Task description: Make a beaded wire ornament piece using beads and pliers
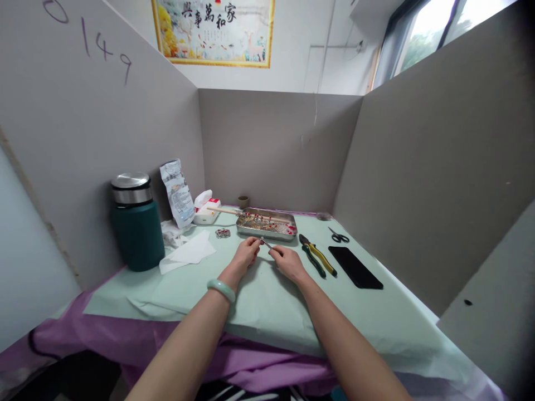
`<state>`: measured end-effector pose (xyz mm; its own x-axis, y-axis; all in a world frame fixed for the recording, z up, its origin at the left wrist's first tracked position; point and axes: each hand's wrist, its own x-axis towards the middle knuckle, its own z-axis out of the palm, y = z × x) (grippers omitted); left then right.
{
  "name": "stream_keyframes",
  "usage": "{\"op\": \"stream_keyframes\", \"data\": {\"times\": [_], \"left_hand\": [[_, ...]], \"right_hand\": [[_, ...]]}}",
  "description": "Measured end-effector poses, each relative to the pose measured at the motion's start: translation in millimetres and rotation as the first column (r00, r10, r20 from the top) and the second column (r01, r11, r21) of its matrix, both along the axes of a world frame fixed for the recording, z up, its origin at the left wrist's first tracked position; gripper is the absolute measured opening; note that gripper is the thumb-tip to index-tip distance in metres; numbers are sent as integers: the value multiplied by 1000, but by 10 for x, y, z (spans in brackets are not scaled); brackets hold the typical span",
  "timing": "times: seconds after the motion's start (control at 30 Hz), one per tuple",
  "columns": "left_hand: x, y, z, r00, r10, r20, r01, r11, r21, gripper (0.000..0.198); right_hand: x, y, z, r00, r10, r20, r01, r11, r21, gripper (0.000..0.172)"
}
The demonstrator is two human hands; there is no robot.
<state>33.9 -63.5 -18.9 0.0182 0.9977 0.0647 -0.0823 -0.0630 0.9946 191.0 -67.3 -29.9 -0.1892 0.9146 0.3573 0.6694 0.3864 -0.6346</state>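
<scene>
My right hand is closed around a slim metal tool, its tip pointing up and left toward my left hand. My left hand, with a pale green bangle on its wrist, pinches something too small to make out at that tip. Just beyond both hands lies a metal tray holding many small red and gold pieces. A small heap of red and silver beads rests to the left of the tray.
Right of my hands lie green-and-yellow pliers, black scissors and a black phone. On the left stand a dark green flask, a silver pouch, a tissue pack and white paper. Grey panels enclose the table.
</scene>
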Motion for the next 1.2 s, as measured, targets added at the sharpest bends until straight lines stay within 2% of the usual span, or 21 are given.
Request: {"op": "stream_keyframes", "data": {"times": [0.5,0.77,0.97,1.2], "left_hand": [[-2,34,-27,999,25,-43,-23,999,46,19],[-8,8,-21,999,-40,29,39,999,23,21],[-12,8,-16,994,-83,76,84,996,-11,27],[2,26,-15,996,60,-70,-56,997,52,18]], "right_hand": [[-16,-20,-4,999,-4,38,2,999,47,29],[-42,-26,27,999,19,-46,-19,1000,10,29],[-36,-11,29,999,-4,-38,4,1000,0,29],[-73,-24,1,993,-104,51,103,994,28,28]]}}
